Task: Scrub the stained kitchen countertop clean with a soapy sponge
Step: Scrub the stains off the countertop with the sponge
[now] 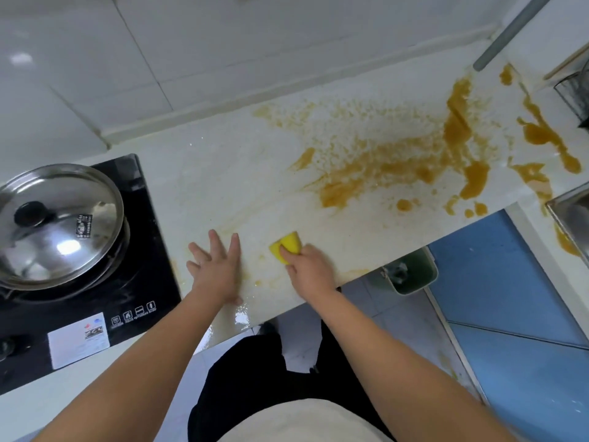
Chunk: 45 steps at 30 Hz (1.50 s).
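A pale stone countertop (229,173) runs across the view, wet and shiny near its front edge. A large orange-brown stain (398,161) is smeared over its right half, with thick blobs toward the far right. My right hand (310,269) grips a yellow sponge (288,245) and presses it on the counter near the front edge, left of the heavy staining. My left hand (216,266) lies flat on the counter, fingers spread, just left of the sponge.
A black induction hob (137,282) with a lidded steel pot (60,224) sits at the left. A steel sink (570,215) edge shows at the far right. A grey pipe (506,33) slants down at the back. A green bin (411,275) stands on the floor below.
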Tool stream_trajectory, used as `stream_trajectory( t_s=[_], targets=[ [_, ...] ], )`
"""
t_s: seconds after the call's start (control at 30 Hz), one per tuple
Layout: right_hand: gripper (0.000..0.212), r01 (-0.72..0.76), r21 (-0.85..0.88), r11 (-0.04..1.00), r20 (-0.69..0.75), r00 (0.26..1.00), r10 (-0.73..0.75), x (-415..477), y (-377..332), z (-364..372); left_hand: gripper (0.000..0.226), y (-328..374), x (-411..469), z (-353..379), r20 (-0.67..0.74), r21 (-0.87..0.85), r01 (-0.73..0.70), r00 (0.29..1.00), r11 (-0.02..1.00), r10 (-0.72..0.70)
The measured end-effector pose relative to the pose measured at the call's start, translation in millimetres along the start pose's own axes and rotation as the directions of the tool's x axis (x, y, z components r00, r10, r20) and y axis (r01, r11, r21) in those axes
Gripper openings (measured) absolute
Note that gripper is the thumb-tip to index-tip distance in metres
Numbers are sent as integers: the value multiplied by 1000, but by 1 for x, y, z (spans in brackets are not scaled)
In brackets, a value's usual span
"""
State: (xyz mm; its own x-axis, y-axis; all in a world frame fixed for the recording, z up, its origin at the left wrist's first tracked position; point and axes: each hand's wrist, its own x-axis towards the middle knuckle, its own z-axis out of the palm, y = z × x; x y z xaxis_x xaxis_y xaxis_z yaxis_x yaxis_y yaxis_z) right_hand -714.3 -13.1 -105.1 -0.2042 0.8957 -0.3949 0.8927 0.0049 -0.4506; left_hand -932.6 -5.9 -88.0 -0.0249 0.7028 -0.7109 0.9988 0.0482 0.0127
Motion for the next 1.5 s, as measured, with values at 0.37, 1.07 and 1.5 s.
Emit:
stream_trajectory(
  t_s=[0.37,1.07,1.5],
  targets=[
    [51,-350,-131,927,-268,913,307,88,122,-99,144,44,40,-27,14,-12,111,994,994,-111],
    [55,240,-198,950,49,971,-235,52,94,-67,165,57,48,-59,95,-100,197,978,975,-187],
    [63,138,-444,885,-94,975,-200,158,127,-128,165,57,47,-64,114,-90,227,970,970,-216]
  ],
)
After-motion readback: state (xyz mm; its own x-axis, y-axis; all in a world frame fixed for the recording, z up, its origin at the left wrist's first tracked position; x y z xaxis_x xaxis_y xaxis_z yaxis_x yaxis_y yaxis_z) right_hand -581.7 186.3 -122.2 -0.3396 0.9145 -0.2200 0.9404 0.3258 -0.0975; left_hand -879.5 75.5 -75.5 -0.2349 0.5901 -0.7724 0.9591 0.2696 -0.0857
